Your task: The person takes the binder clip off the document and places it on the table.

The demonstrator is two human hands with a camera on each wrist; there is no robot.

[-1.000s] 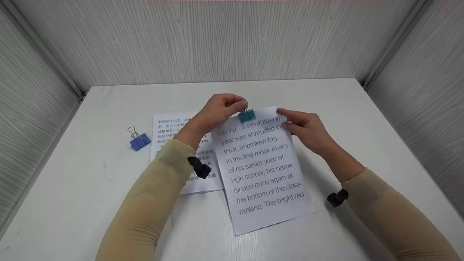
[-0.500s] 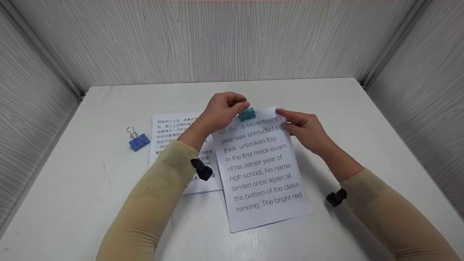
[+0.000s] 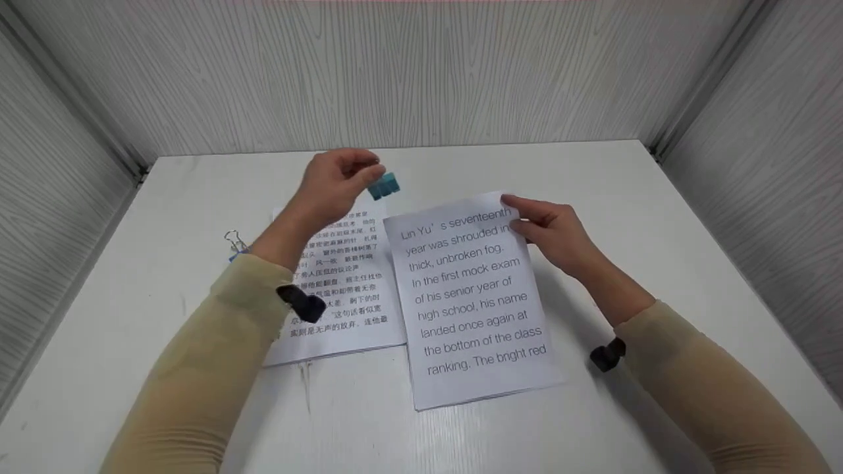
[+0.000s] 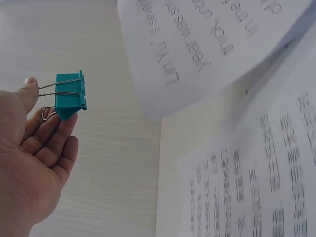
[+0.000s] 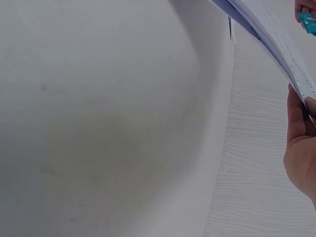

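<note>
Between thumb and fingers, my left hand pinches a teal binder clip by its wire handles, above the far edge of the left papers. The left wrist view shows the binder clip apart from any sheet. My right hand holds the top right corner of a stack of sheets printed in English, thumb in front and fingers behind. That stack is tilted up off the table at its top. Its layered edge shows in the right wrist view beside the right hand.
A second stack of papers with Chinese text lies flat on the white table, partly under my left forearm. A blue binder clip lies left of it, mostly hidden by the sleeve. Panelled walls enclose the back and sides.
The teal binder clip has come off the top edge of the English sheets and moved left with my left hand. The right hand still grips the corner, almost in the same place.
</note>
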